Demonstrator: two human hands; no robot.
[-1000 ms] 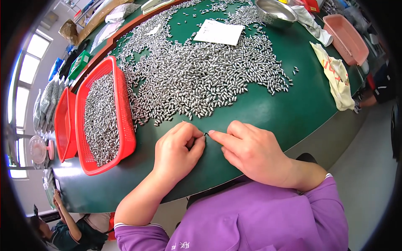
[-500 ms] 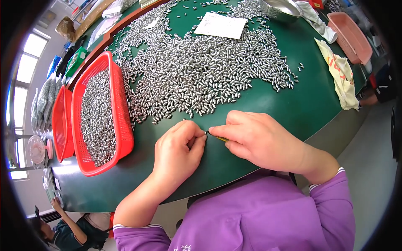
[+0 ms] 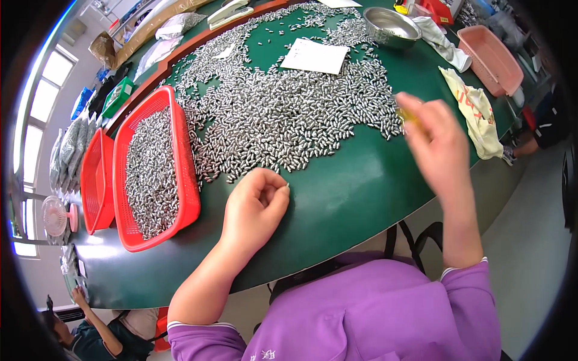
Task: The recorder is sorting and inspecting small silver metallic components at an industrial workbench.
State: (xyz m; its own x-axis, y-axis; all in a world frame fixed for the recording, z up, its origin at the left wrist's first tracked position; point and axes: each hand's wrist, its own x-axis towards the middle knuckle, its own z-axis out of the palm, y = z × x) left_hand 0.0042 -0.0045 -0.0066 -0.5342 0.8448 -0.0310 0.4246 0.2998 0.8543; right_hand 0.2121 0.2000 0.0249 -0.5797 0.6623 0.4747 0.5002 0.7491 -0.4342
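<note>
My left hand (image 3: 256,201) is closed in a pinch just above the green tabletop, near the front edge of a wide heap of small silvery metal pieces (image 3: 283,120). Whatever it pinches is hidden by the fingers. Smeared by motion, my right hand (image 3: 438,141) is raised over the right end of the heap. It grips a slim yellow-handled tool (image 3: 412,118) whose tip cannot be made out. To the left stands a red plastic basket (image 3: 188,180) filled with the same silvery pieces.
Behind the full basket is another red basket (image 3: 96,180). A white paper (image 3: 314,56) lies on the heap. Farther back are a metal bowl (image 3: 392,29), a pink basket (image 3: 490,60) and a pale yellow cloth (image 3: 475,114). Another person (image 3: 99,331) sits at lower left.
My right hand has left my left hand and swung up and right with the yellow-handled tool. My left hand stays nearly in place. The whole view has shifted slightly.
</note>
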